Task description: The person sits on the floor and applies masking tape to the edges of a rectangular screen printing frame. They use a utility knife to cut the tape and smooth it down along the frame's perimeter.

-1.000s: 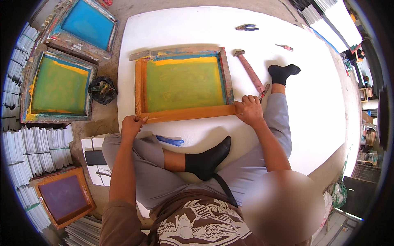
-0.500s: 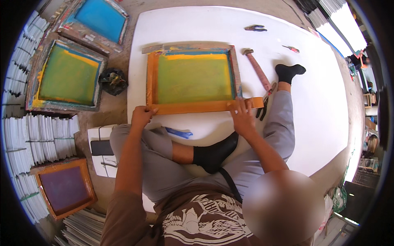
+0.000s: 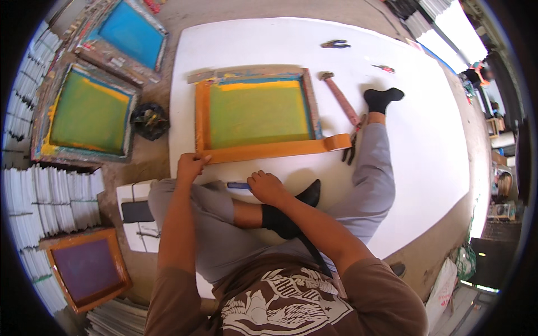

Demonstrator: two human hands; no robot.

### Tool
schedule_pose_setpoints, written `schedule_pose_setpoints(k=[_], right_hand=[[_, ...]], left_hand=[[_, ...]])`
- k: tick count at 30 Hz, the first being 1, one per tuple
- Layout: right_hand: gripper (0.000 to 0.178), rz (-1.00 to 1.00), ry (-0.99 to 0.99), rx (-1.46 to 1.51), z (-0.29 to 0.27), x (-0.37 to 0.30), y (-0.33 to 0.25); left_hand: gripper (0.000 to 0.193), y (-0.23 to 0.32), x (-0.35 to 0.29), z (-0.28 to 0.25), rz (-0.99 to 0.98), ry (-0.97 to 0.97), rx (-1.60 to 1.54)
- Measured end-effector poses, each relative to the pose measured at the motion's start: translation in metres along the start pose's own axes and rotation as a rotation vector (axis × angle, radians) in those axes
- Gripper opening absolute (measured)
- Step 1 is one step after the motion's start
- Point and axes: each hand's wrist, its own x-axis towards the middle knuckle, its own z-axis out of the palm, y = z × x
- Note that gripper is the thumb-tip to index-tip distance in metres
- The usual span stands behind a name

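Note:
A wooden silk-screen frame (image 3: pixel 309 98) with green mesh lies on the white board in front of me. Brown tape (image 3: pixel 263 149) runs along its near side, and another strip covers its left side. The tape's roll (image 3: pixel 339 141) stays attached at the right end. At the near left corner, my left hand (image 3: pixel 193 167) is closed, thumb and fingertips on the tape's end. My right hand (image 3: pixel 266 186) is closed around the right end of a blue utility knife (image 3: pixel 238 185), just above my bent leg; its fingers partly hide the knife.
Right of the frame lie a hammer (image 3: pixel 341 99) and dark-handled pliers (image 3: pixel 349 152). More pliers (image 3: pixel 336 44) and a screwdriver (image 3: pixel 384 69) are farther off. Other screen frames (image 3: pixel 132 126), a black bag (image 3: pixel 150 121) and stacked sheets (image 3: pixel 53 196) line the left.
My right hand has left the tape roll and moved left and nearer to me, onto the utility knife. My left hand remains at the frame's corner. The whole view has shifted slightly.

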Motion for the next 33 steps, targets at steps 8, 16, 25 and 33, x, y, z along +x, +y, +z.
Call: schedule_pose_setpoints(k=[8,16,25,33], right_hand=[[0.032,0.496,-0.040,0.229,-0.089,-0.065,0.046],[0.039,0.792,0.384,0.109,-0.118,-0.119,0.097],[0.040,0.846,0.327,0.141,-0.109,-0.115,0.104],[0.040,0.869,0.322,0.138,-0.108,-0.114,0.103]], left_hand=[[0.039,0.010,-0.009,-0.002,-0.056,0.037,0.032],[0.038,0.023,-0.015,-0.005,-0.043,0.032,0.041],[0.037,0.023,-0.015,-0.003,-0.045,0.027,0.019],[0.037,0.016,-0.012,-0.005,-0.042,0.019,0.019]])
